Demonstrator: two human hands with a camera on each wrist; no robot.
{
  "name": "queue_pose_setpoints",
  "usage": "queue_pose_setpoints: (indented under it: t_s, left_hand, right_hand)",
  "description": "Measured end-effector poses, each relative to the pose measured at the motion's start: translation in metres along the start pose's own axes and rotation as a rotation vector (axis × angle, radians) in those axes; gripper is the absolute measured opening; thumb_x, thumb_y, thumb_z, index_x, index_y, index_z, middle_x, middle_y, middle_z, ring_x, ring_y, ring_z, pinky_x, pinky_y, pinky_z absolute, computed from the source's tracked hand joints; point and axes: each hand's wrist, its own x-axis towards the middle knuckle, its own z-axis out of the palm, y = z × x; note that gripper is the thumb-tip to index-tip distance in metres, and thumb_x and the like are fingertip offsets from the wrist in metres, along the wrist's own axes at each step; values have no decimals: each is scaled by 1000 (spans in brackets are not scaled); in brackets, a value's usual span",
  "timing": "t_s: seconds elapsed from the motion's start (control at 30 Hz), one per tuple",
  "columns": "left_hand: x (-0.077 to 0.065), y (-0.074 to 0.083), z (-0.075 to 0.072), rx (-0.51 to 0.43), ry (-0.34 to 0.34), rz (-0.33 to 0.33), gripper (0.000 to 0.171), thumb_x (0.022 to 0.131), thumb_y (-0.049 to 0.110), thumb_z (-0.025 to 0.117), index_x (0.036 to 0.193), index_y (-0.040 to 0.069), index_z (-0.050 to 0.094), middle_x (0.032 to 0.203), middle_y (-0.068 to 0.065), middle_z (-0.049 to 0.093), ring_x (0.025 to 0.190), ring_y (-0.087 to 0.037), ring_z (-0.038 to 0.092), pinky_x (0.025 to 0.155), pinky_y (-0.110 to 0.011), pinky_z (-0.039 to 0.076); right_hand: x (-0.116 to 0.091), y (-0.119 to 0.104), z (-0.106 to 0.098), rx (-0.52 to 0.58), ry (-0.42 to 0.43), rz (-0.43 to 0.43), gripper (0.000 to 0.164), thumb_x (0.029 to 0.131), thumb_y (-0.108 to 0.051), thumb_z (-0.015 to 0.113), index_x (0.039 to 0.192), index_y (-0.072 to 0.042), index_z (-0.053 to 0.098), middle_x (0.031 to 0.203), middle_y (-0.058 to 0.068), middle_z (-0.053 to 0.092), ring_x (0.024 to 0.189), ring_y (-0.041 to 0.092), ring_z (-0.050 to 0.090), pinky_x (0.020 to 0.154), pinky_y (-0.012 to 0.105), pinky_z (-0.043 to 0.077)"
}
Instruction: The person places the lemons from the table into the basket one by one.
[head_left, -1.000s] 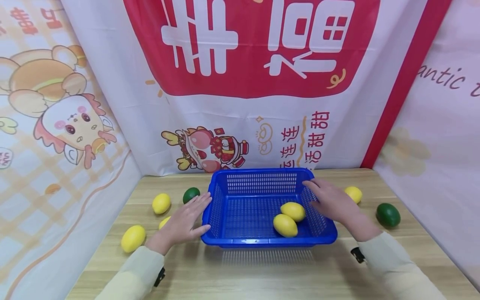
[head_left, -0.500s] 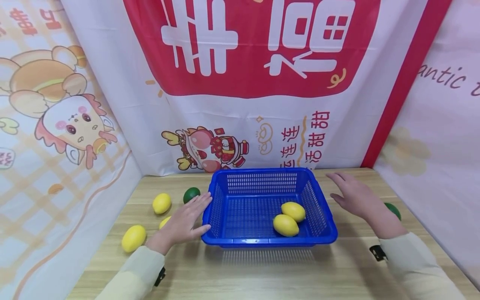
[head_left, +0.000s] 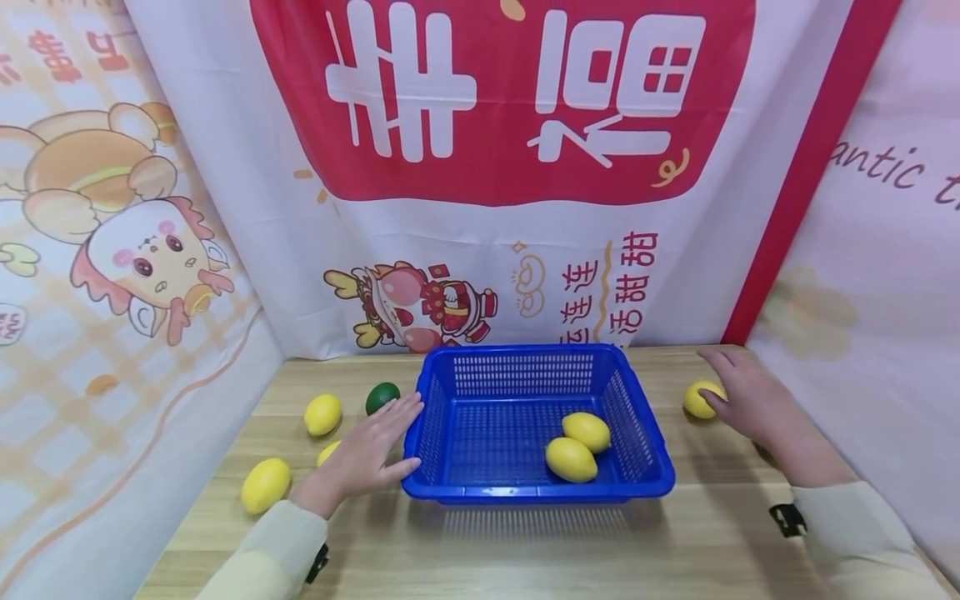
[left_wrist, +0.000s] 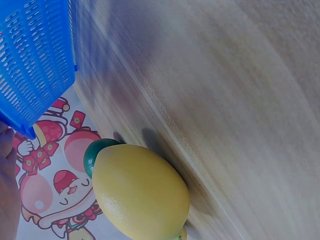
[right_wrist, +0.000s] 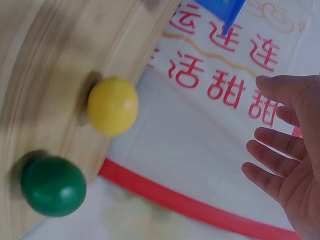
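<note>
On the wooden table [head_left: 525,554]: blue basket [head_left: 537,492] at centre, loose fruit to both sides.
Basket contents: two yellow lemons, front lemon [head_left: 572,460] and rear lemon [head_left: 587,432], touching, toward the right wall.
Left hand [head_left: 367,450]: at basket's left rim, seems to touch it; fingers straight and close together, thumb apart near the front corner; nothing gripped.
Right hand [head_left: 757,404]: off the basket, hanging over the table's right side; fingers apart and loosely bent, holding nothing.
Right lemon [head_left: 697,402]: on the table, well apart from basket; thumb overlaps it in head view, but right wrist view shows a gap, so no contact.
Right green fruit [right_wrist: 53,186]: near that lemon; mostly hidden by the forearm in head view.
Left-side fruit: far lemon [head_left: 322,415], near lemon [head_left: 266,486], half-hidden lemon [head_left: 327,452] behind the left hand, left green fruit [head_left: 382,398] just past its fingertips.
Step at right lemon: likely the approach, hand placed but no grasp; left hand probably steadying the basket.
Next for right hand: a pick here would call for lowering over the lemon and curling thumb and fingers round it; smooth, rounded skin might roll if nudged.
</note>
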Motion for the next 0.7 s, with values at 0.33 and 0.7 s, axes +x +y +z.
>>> queue_pose_setpoints:
  t_s: [0.33,0.7]
  left_hand:
    - [0,-2,2,3,4,1,78,93,48,56,151,3,30,157,-12,27,143,-28,26,114,-46,23]
    - [0,-1,2,-6,8,3,77,93,47,56,151,2,31,156,-13,28,143,-29,27,114,-47,24]
  right_hand:
    - [-16,28,-1,9,5,87,66,76,-7,79,131,6,45,115,35,53,104,52,51,86,66,44]
    - [-30,51,5,17,-94,212,63,82,-13,73,132,10,43,115,39,51,103,55,50,85,68,42]
